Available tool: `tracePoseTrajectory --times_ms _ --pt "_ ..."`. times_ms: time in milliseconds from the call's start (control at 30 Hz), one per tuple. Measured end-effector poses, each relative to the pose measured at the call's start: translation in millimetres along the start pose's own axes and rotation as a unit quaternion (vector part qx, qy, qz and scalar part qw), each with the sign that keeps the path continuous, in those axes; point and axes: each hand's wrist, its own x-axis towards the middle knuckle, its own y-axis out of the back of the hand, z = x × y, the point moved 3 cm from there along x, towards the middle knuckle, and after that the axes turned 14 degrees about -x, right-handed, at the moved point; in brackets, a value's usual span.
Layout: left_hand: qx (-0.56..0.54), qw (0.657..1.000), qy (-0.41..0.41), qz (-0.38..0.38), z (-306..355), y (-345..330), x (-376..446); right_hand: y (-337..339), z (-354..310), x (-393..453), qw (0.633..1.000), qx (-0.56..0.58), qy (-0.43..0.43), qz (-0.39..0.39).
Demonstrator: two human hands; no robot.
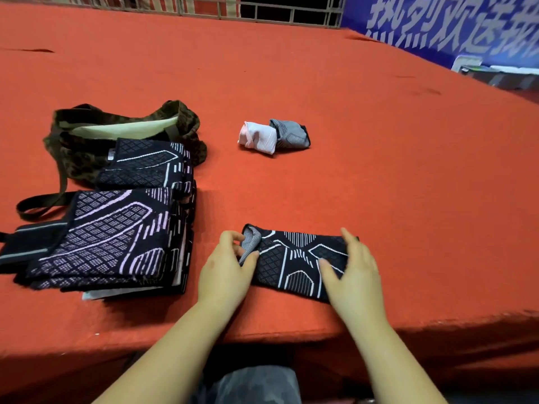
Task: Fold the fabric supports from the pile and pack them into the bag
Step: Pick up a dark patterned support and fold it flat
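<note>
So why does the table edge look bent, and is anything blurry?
Head view: the wide-angle lens bows the red table at its edges; the banner at top right looks soft and smeared; the black support under the hands is sharp; dark shadow lies beneath the near table edge.

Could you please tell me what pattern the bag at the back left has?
The bag is dark green-and-brown camouflage with a pale green lining, seen in the head view.

A wide table (320,91) covered in orange-red felt-like cloth fills most of the view, its near edge falling into shadow. Behind its far edge runs a metal railing (288,13) with dark gaps between the bars. At the right hangs a blue banner (437,21) bearing large pale characters.
</note>
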Motion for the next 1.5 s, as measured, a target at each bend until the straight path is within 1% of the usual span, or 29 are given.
tracePoseTrajectory --times_ms 100,167,267,367,433,500,567,600,733,800,867,1000,1200,1333,1400,1500 --pt "0.070 0.997 -0.045 0.001 6.1 -2.3 1.0 -19.1 -27.1 -11.4 0.991 0.009 0.115 -0.066" --pt "0.104 0.993 -0.062 -0.009 7.3 -5.0 4.9 -28.4 -40.9 -14.6 0.982 -0.002 0.152 -0.115" --pt "0.107 0.992 -0.066 0.000 6.5 -3.9 9.6 -35.9 -52.1 -11.3 0.973 -0.010 0.171 -0.157" --pt "0.062 0.998 -0.023 0.017 -1.9 -0.3 10.8 -37.6 -61.4 -5.2 0.965 -0.019 0.189 -0.182" --pt "0.036 0.999 0.007 0.011 -6.3 1.9 8.9 -41.2 -67.4 -2.9 0.959 -0.028 0.200 -0.198" --pt "0.063 0.998 0.012 0.001 -10.9 3.9 8.7 -47.3 -73.6 -2.2 0.954 -0.042 0.208 -0.213" --pt "0.143 0.990 0.009 -0.002 -16.1 6.3 10.3 -55.1 -77.7 -3.4 0.947 -0.069 0.216 -0.229" --pt "0.159 0.987 0.011 0.000 -18.7 7.3 11.2 -58.7 -78.4 -4.8 0.943 -0.086 0.222 -0.234" --pt "0.140 0.990 -0.017 0.004 -19.0 7.2 10.3 -62.6 -75.3 -9.2 0.932 -0.121 0.247 -0.238" --pt "0.142 0.989 -0.044 0.008 -15.6 4.2 8.8 -58.7 -70.0 -9.0 0.937 -0.114 0.231 -0.236" --pt "0.140 0.989 -0.047 -0.004 -11.9 0.8 8.5 -52.8 -59.6 -6.7 0.949 -0.120 0.193 -0.218" --pt "0.134 0.990 -0.013 -0.036 -11.9 -1.1 12.8 -38.1 -22.5 -0.9 0.965 -0.156 0.108 -0.180" --pt "0.142 0.989 0.014 -0.041 -6.8 0.5 14.9 -19.4 21.6 6.5 0.973 -0.187 -0.016 -0.137" --pt "0.203 0.976 0.056 -0.059 -3.4 3.7 15.4 -13.3 34.7 4.3 0.976 -0.167 -0.109 -0.087" --pt "0.215 0.972 0.067 -0.070 -3.4 5.0 14.0 -11.4 38.2 2.4 0.976 -0.161 -0.131 -0.065" --pt "0.195 0.977 0.060 -0.064 -4.1 7.0 8.4 -12.4 37.3 1.9 0.982 -0.144 -0.116 -0.050"
